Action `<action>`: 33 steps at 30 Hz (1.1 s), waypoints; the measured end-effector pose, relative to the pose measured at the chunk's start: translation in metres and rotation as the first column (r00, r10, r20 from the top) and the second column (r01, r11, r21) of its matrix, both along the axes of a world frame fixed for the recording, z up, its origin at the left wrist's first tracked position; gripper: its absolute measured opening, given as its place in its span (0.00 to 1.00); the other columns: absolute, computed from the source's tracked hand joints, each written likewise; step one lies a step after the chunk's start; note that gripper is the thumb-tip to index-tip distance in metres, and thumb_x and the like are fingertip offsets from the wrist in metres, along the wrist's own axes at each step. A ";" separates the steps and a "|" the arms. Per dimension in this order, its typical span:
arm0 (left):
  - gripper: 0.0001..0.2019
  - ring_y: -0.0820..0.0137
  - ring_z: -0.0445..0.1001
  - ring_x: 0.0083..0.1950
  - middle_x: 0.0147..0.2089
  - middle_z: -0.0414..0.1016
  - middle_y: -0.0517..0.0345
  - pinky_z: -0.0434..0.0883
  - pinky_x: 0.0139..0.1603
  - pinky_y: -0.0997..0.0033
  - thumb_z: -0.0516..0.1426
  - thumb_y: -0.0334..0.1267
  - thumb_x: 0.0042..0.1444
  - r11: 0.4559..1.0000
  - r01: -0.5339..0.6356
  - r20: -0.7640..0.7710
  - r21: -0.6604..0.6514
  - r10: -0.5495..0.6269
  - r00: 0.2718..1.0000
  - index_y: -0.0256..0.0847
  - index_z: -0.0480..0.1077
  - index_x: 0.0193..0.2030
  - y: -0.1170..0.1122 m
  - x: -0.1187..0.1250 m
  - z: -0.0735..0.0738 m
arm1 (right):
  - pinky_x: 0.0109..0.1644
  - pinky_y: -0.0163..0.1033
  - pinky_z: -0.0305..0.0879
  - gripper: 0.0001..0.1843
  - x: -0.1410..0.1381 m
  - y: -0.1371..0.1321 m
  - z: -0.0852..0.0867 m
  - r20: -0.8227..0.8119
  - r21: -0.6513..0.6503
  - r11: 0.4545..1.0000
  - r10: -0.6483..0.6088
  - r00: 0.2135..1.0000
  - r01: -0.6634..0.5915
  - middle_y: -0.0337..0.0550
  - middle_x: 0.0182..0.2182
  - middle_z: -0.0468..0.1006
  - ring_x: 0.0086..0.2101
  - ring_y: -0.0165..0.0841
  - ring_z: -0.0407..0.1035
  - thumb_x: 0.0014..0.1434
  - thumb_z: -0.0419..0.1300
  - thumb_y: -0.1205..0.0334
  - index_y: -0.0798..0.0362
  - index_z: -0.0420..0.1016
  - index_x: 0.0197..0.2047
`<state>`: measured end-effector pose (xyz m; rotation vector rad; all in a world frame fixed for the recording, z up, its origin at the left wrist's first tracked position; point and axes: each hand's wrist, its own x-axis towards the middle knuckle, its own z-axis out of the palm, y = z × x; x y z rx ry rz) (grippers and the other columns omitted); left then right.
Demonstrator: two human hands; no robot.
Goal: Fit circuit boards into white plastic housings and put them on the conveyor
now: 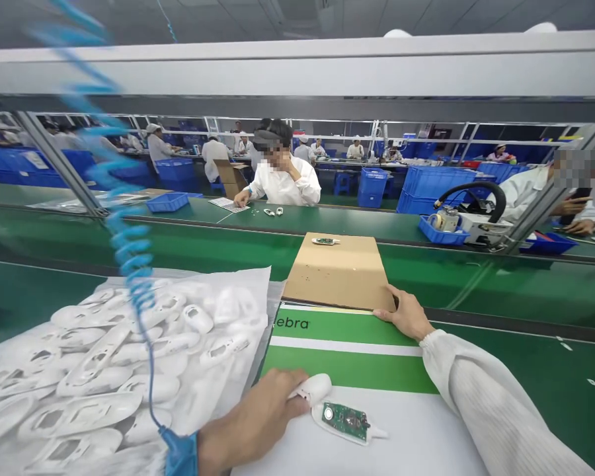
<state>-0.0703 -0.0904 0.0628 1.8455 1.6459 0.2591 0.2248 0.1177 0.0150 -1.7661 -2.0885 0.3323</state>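
My left hand (265, 413) has its fingers closed round a white plastic housing part (319, 389), just above a white board with green bands (347, 363). Beside it on the board lies an open white shell with a green circuit board (346, 422) in it, its narrow tip to the right. My right hand (407, 313) grips the near right corner of a brown cardboard sheet (342, 274), thumb along the near edge. At the sheet's far end rests another white shell with a circuit board (324, 242). A blue wrist strap (182, 453) circles my left wrist.
Many white plastic shells (99, 357) lie on a translucent sheet at left. A coiled blue cord (131, 244) hangs in front. The green conveyor belt (218, 248) crosses ahead. A person in white (287, 178) sits opposite; a blue tray (168, 201) stands on the far bench.
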 end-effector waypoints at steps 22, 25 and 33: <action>0.12 0.56 0.67 0.52 0.52 0.69 0.44 0.67 0.49 0.56 0.48 0.26 0.64 0.864 0.289 -0.408 0.412 -0.108 0.906 0.37 0.73 0.43 0.028 0.002 -0.003 | 0.51 0.52 0.66 0.14 -0.023 -0.210 0.022 -0.107 -0.178 0.913 0.354 0.929 -0.368 0.43 0.48 0.77 0.48 0.43 0.70 0.63 0.60 0.58 0.43 0.76 0.52; 0.15 0.54 0.69 0.46 0.46 0.68 0.41 0.68 0.44 0.55 0.51 0.44 0.66 0.945 0.022 -0.377 0.328 0.109 0.920 0.33 0.70 0.46 0.028 0.015 -0.007 | 0.51 0.53 0.67 0.13 -0.018 -0.215 0.015 -0.161 -0.117 0.941 0.297 0.941 -0.317 0.44 0.48 0.78 0.49 0.43 0.70 0.63 0.60 0.58 0.44 0.76 0.51; 0.10 0.59 0.69 0.50 0.47 0.71 0.50 0.67 0.50 0.60 0.55 0.37 0.62 0.938 0.115 -0.190 0.327 -0.054 0.980 0.39 0.70 0.49 0.026 0.011 -0.018 | 0.50 0.52 0.67 0.13 -0.027 -0.228 0.007 -0.286 0.010 0.980 0.194 0.938 -0.199 0.44 0.46 0.80 0.47 0.43 0.71 0.63 0.56 0.59 0.46 0.79 0.47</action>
